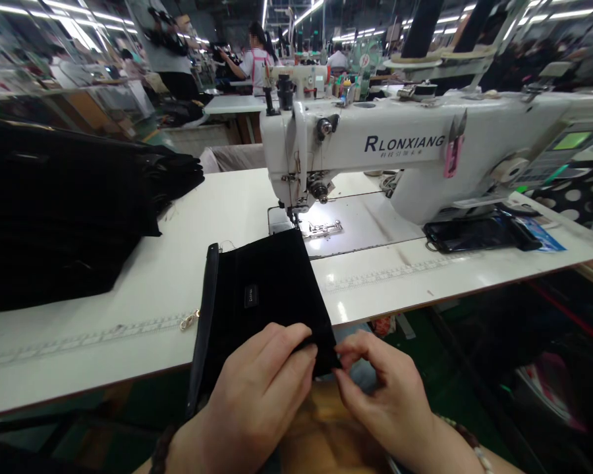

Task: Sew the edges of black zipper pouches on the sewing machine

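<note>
A black fabric pouch [261, 289] with a small label and a zipper edge lies on the white table [128, 309], its near end hanging over the front edge. My left hand [257, 395] is closed on the pouch's near edge, fingers curled over the cloth. At the pouch's near right corner, my right hand [385, 388] pinches the fabric between thumb and fingertips. The pouch's far end reaches the needle area of a white sewing machine [405, 148]. A small metal zipper pull [188, 321] lies left of the pouch.
A stack of black fabric pieces [64, 204] fills the table's left side. A black phone [474, 234] lies under the machine arm at right. Pink-handled snips [453, 148] hang on the machine. Other workers and machines stand in the background.
</note>
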`<action>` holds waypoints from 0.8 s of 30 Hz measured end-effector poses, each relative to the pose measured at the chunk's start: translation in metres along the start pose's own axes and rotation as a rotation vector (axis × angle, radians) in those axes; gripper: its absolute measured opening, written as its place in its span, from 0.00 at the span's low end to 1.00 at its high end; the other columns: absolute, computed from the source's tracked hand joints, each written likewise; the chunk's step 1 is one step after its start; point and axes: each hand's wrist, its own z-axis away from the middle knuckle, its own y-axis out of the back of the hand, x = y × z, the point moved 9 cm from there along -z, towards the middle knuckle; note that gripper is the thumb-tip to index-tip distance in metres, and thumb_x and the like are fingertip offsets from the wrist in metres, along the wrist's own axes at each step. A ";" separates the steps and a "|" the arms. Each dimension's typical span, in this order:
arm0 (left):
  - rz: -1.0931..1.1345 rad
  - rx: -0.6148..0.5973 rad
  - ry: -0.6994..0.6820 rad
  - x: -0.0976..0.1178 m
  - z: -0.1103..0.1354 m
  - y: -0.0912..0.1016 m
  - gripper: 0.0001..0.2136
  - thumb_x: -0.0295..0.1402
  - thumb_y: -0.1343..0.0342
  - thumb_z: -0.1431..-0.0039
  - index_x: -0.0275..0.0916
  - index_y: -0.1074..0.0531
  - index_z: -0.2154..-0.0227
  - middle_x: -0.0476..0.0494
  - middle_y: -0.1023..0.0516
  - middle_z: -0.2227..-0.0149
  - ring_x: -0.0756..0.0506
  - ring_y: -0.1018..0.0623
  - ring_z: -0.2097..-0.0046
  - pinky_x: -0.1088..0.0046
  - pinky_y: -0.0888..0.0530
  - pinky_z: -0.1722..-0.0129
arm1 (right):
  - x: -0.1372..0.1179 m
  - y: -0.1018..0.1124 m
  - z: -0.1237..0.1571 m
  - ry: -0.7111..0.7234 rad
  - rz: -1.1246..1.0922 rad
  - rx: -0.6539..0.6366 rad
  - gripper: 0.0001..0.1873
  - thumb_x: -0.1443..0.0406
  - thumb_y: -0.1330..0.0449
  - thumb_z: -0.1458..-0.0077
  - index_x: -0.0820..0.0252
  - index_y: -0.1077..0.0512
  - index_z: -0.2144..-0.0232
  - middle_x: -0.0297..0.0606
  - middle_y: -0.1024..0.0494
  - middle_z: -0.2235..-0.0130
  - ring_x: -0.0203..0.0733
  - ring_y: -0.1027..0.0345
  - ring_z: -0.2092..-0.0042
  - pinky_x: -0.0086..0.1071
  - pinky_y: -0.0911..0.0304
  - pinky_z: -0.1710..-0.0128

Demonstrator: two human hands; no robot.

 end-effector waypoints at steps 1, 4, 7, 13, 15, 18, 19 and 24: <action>0.009 0.026 0.006 -0.001 0.000 0.001 0.06 0.20 0.51 0.42 0.28 0.30 0.64 0.38 0.30 0.61 0.46 0.29 0.62 0.71 0.26 0.65 | -0.003 0.000 -0.001 0.030 0.047 0.007 0.10 0.76 0.47 0.53 0.59 0.37 0.68 0.31 0.34 0.75 0.32 0.38 0.74 0.25 0.41 0.74; 0.055 0.036 0.016 -0.001 0.001 0.001 0.06 0.20 0.52 0.41 0.30 0.30 0.64 0.39 0.30 0.61 0.47 0.30 0.62 0.72 0.27 0.65 | -0.012 0.000 -0.004 0.133 0.184 0.031 0.08 0.76 0.50 0.50 0.60 0.38 0.72 0.32 0.39 0.76 0.34 0.44 0.75 0.27 0.47 0.77; 0.075 0.026 0.023 0.000 -0.001 0.001 0.07 0.21 0.53 0.40 0.31 0.30 0.65 0.40 0.30 0.62 0.47 0.29 0.62 0.73 0.27 0.65 | -0.022 0.001 -0.003 0.226 0.232 0.042 0.10 0.77 0.51 0.49 0.60 0.40 0.77 0.33 0.42 0.78 0.34 0.49 0.75 0.29 0.52 0.78; 0.085 0.025 0.045 -0.006 0.003 0.006 0.07 0.22 0.52 0.40 0.32 0.29 0.65 0.41 0.28 0.63 0.48 0.28 0.62 0.74 0.27 0.64 | -0.008 -0.001 0.002 0.038 -0.133 -0.109 0.07 0.71 0.48 0.47 0.59 0.41 0.76 0.32 0.35 0.78 0.33 0.42 0.76 0.27 0.45 0.77; 0.062 -0.023 0.020 -0.006 0.009 0.002 0.08 0.22 0.52 0.40 0.33 0.29 0.62 0.41 0.28 0.60 0.47 0.28 0.59 0.71 0.27 0.61 | 0.024 -0.012 0.008 -0.322 -0.367 -0.180 0.10 0.62 0.50 0.43 0.60 0.39 0.74 0.35 0.32 0.75 0.35 0.37 0.73 0.29 0.40 0.73; 0.024 -0.077 -0.033 -0.001 0.017 -0.002 0.09 0.21 0.53 0.40 0.33 0.29 0.62 0.40 0.27 0.58 0.44 0.28 0.57 0.66 0.26 0.59 | 0.042 -0.043 0.022 -0.631 -0.657 -0.373 0.19 0.52 0.52 0.43 0.62 0.35 0.72 0.36 0.31 0.74 0.36 0.35 0.72 0.30 0.38 0.71; 0.016 -0.082 -0.051 0.001 0.017 -0.002 0.09 0.22 0.53 0.40 0.33 0.29 0.63 0.40 0.26 0.59 0.44 0.28 0.58 0.66 0.26 0.60 | 0.041 -0.052 0.025 -0.673 -0.727 -0.430 0.19 0.51 0.48 0.46 0.63 0.34 0.73 0.35 0.31 0.75 0.35 0.35 0.73 0.29 0.38 0.71; 0.058 -0.161 -0.103 0.008 0.011 -0.006 0.10 0.23 0.56 0.38 0.32 0.29 0.68 0.40 0.25 0.61 0.46 0.28 0.64 0.68 0.26 0.66 | 0.042 -0.070 0.036 -0.848 -0.911 -0.512 0.17 0.55 0.38 0.54 0.65 0.32 0.77 0.32 0.29 0.78 0.30 0.36 0.77 0.25 0.41 0.74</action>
